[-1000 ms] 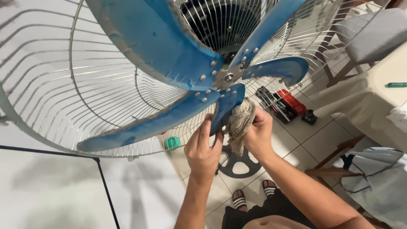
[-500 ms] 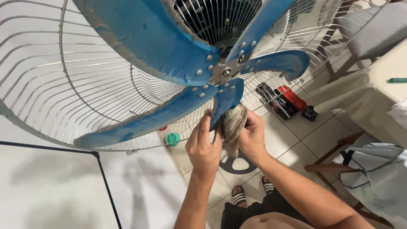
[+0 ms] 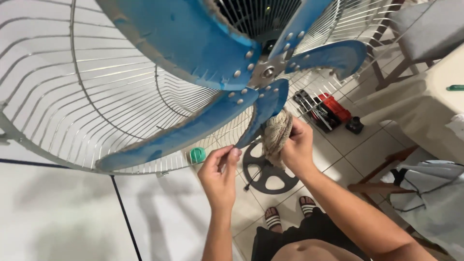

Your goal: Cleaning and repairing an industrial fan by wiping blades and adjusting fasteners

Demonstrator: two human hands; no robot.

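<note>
blade (image 3: 263, 113) at six o'clock of the hub (image 3: 267, 72) looks thin, stiff, dusty; left hand (image 3: 220, 176) pinches its tip, right hand (image 3: 296, 145) clenches a soft rag (image 3: 276, 133) beside it.

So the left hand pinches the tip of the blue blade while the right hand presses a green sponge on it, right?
Not a green sponge: the head view shows the right hand pressing a bunched brownish rag on the blue blade. The left hand does pinch its tip.

floor: pale tiles (image 3: 367, 145) | right: wooden chair (image 3: 425, 34), cloth-draped table (image 3: 425, 106) | light: even, probably indoor
</note>
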